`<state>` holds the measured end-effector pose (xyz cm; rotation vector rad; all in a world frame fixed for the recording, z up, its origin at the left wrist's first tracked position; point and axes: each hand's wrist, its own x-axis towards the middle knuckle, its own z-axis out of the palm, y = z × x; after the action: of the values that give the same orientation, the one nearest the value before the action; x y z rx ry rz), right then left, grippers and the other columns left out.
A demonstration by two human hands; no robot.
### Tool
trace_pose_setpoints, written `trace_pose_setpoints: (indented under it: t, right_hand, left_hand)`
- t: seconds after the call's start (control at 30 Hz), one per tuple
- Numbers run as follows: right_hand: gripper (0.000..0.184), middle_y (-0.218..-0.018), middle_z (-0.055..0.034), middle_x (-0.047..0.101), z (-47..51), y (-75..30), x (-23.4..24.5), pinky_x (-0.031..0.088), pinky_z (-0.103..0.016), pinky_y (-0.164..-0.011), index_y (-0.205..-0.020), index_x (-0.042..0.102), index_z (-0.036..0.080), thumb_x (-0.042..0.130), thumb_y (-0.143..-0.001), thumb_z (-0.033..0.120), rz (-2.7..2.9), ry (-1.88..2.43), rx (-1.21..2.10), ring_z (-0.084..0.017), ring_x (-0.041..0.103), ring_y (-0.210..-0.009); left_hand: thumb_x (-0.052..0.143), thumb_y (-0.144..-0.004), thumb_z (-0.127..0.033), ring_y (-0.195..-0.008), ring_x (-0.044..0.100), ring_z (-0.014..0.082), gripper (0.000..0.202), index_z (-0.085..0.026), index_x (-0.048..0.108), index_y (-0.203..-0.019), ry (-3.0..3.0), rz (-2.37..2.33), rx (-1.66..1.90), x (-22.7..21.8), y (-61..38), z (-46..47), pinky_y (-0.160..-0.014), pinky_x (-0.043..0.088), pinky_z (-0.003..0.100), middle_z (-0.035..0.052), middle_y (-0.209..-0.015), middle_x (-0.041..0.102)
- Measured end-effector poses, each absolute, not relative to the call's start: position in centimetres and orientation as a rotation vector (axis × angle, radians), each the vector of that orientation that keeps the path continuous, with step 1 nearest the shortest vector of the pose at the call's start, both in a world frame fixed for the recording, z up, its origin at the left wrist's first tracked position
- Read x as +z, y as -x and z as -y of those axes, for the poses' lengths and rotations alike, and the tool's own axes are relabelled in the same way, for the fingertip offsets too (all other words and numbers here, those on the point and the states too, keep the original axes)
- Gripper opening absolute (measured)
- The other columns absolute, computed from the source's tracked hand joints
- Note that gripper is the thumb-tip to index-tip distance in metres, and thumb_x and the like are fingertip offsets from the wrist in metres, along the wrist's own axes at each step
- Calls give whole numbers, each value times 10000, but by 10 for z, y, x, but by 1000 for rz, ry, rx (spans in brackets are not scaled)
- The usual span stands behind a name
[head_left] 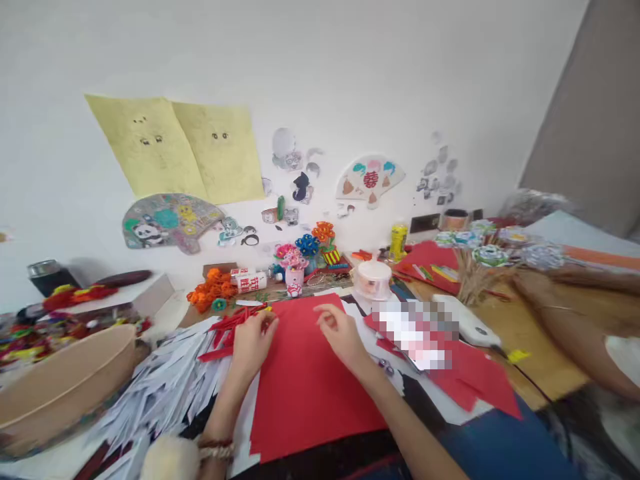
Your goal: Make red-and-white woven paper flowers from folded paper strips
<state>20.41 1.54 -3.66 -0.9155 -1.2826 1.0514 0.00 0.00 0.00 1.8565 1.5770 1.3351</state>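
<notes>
A large red paper sheet (313, 387) lies flat in front of me, on top of white paper. Over its upper left edge is my left hand (254, 341), its fingers curled together in a pinch; whatever may be between them is too small to make out. Folded red paper strips (225, 333) lie just beside that hand. My right hand (343, 337) is above the sheet's upper right part, fingers loosely bent and apart, with nothing visible in them.
A heap of white paper strips (175, 373) and a beige basket (65, 380) lie left. Behind stand orange flowers (213, 290), a pink vase (294, 279) and a round clear tub (373, 280). Red papers (480, 373), a white device (467, 321) and another person's arm (565, 327) are right.
</notes>
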Motion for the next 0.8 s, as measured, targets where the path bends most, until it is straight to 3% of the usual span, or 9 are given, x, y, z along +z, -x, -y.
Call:
trace_pose_setpoints:
  t: [0.13, 0.23, 0.3, 0.47, 0.63, 0.8]
  right_hand:
    - [328, -657, 6, 646, -24, -175, -27, 444, -241, -459, -965, 671, 183, 689, -717, 398, 1308, 854, 1169, -136, 576, -508]
    - [315, -621, -8, 643, -27, -164, -21, 461, -263, -479, -771, 659, 166, 706, -694, 467, 1289, 793, 1221, -144, 577, -500]
    - [321, -635, -14, 650, -27, -163, -19, 479, -276, -532, -715, 643, 171, 744, -657, 470, 1258, 754, 1234, -150, 587, -539]
    - [405, -693, -2, 663, -23, -171, -17, 495, -290, -636, -822, 648, 184, 818, -571, 452, 1176, 660, 1328, -160, 614, -628]
    - [392, -601, 5, 623, -19, -177, -17, 448, -267, -573, -713, 654, 153, 825, -563, 472, 1163, 627, 1461, -125, 557, -537]
    - [388, -616, -2, 639, -14, -178, -16, 423, -259, -572, -764, 687, 145, 838, -562, 440, 1215, 593, 1531, -126, 558, -550]
  left_hand:
    - [580, -758, -442, -727, 634, 200, 279, -175, 659, -767, -1887, -1462, 1296, 1, -17, 3, -691, 470, 290, 49, -785, 711]
    - [604, -743, -419, -731, 617, 192, 249, -179, 665, -768, -1892, -1419, 1285, 0, -23, 4, -688, 458, 281, 43, -791, 705]
    - [622, -730, -398, -734, 595, 190, 222, -182, 666, -757, -1882, -1406, 1292, 0, -24, 5, -693, 445, 282, 40, -790, 696]
    - [623, -734, -431, -709, 570, 176, 263, -171, 654, -762, -1777, -1338, 1304, 3, -30, 8, -655, 426, 264, 39, -771, 677]
    - [582, -771, -486, -720, 580, 165, 330, -158, 606, -748, -1611, -1239, 1277, 7, -38, 16, -666, 441, 246, 30, -739, 643]
    - [533, -790, -570, -665, 552, 153, 431, -151, 581, -702, -1524, -1184, 1218, 4, -41, 18, -640, 439, 248, 19, -673, 605]
